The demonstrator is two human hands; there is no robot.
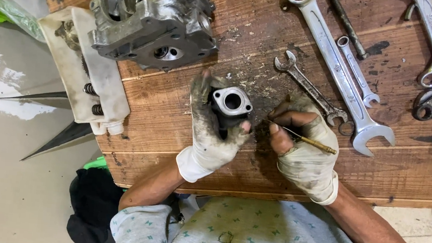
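Here, near the bench's (171, 149) front edge, the left hand (209, 131) wraps its gloved fingers around a small metal intake flange (232, 103), bore facing up. Just beside it, the right hand (303, 146) pinches a thin brass needle (309, 141) between thumb and fingers. A cylinder head (152, 17) sits toward the back edge, wrenches (337, 70) toward the right.

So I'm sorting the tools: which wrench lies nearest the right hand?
The small dark, grimy wrench, its lower end almost at the right hand; the shiny wrenches lie farther right.
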